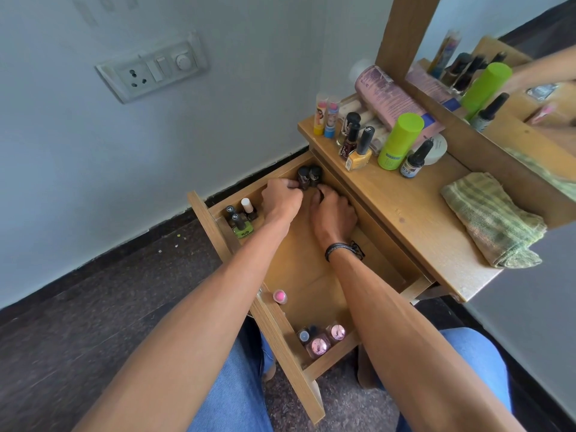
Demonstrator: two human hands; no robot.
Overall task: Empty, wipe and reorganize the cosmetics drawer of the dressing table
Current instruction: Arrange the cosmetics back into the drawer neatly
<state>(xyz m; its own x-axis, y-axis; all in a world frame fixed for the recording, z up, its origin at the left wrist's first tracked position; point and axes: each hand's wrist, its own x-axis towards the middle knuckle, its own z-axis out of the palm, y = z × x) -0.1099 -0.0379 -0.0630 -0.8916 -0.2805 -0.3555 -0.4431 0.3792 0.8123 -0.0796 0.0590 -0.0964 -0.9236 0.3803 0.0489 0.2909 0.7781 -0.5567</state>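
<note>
Hands meet at the drawer's (199, 213) far corner: left hand (282, 199) pinched on two dark bottles (309, 176), right hand (333, 213) curled beside them, grip unclear. Bottles sit grouped in corners, apparently sorted; remaining cosmetics (358, 145) and folded cloth (492, 219) wait on the bench (420, 219).

— What sort of place are we looking at?
— A home, a bedroom corner: a wooden dressing table (414, 213) is standing against a painted wall, its mirror (514, 57) reflecting bottles.
— Anything else pointing that way?
— Nail polish bottles (358, 145) are crowding the tabletop beyond the fingers (318, 193), and a household switchboard (152, 70) is sitting on the wall.
</note>
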